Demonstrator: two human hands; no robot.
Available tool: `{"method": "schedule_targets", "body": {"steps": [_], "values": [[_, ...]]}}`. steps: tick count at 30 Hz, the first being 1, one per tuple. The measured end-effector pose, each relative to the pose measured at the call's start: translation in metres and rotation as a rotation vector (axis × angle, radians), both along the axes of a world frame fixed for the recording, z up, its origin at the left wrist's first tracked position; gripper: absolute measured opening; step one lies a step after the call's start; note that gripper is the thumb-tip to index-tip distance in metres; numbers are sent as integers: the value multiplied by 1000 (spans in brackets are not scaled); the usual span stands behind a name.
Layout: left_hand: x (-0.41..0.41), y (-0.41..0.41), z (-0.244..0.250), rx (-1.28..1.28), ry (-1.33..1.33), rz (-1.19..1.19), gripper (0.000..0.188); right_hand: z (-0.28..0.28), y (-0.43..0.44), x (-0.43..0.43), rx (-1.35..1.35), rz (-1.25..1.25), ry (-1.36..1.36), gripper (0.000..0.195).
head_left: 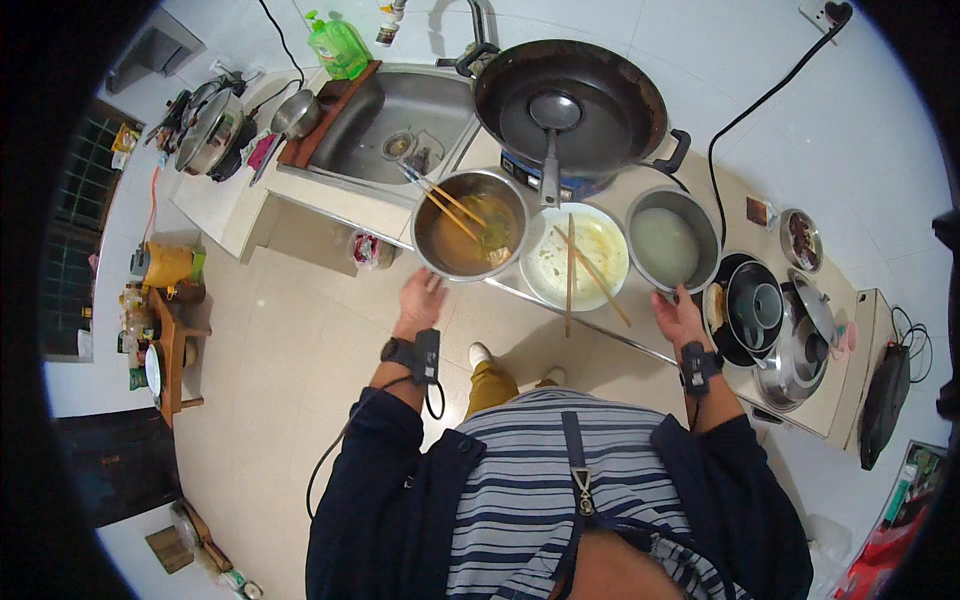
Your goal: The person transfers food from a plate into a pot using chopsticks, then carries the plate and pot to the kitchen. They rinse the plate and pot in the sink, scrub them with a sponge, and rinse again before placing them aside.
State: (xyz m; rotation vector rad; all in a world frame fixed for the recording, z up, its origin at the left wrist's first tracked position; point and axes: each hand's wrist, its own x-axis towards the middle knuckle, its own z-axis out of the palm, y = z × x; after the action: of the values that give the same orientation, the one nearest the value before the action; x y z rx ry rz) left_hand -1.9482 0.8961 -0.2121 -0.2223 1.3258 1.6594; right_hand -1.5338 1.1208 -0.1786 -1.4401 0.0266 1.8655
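A steel bowl [517,187] of brownish broth with greens stands at the counter's front edge, two chopsticks [454,210] leaning in it. My left hand [421,301] is at its near left rim, slightly blurred; whether the fingers grip it is unclear. To the right, my right hand [677,313] holds the near rim of a grey metal pot [643,274] containing cloudy pale liquid. Between these vessels lies a white plate [541,289] smeared with yellowish residue. Two wooden chopsticks [570,277] cross on it, their ends jutting past the near rim.
Behind stands a large wok [495,97] with a ladle [551,161] in it, on a blue-sided cooker [517,169]. A sink [360,112] is left; black pans [739,274] and a lidded steel pot [787,375] crowd the right. A black cable [716,187] runs down the wall.
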Motion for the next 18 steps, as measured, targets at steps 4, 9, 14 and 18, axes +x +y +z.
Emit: {"method": "schedule_targets", "body": {"steps": [4,9,14,18], "values": [[-63,36,15,-200,382,69,39,40,-38,19,-3,60,-41,20],[-103,120,33,-350,264,-252,50,79,-47,24,118,193,-51,23],[-124,154,16,-89,296,-363,32,94,-59,15,154,240,-12,21],[-98,162,45,90,272,-430,15,91,-60,17,199,295,13,20]]}}
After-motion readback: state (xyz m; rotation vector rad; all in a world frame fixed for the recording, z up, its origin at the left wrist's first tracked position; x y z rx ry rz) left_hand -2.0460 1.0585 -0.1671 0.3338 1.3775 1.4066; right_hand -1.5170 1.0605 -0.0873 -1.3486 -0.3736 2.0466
